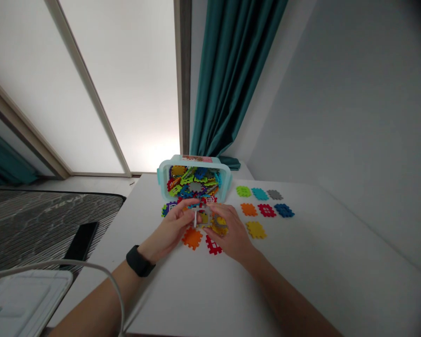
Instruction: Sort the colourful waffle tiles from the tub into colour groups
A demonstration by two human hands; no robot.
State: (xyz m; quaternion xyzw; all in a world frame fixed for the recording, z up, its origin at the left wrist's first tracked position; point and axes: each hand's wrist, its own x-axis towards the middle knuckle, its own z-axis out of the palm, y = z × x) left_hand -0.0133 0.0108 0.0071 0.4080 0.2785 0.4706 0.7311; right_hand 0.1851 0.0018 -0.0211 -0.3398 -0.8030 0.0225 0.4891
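My left hand, with a black watch on its wrist, grips one side of a grey interlocking plastic piece. From the other side my right hand closes on the same grey work. A part of it stands edge-on near the left fingertips; whether it is one piece or several joined I cannot tell. Below the hands, an orange piece and a red piece lie on the table. Yellow pieces show partly behind the right fingers.
Just beyond the hands, a pale turquoise tub tilts toward me, full of coloured pieces. Right of them lie spaced-out pieces, among them a yellow one and a blue one. A white cable crosses the left forearm. The white table meets a wall.
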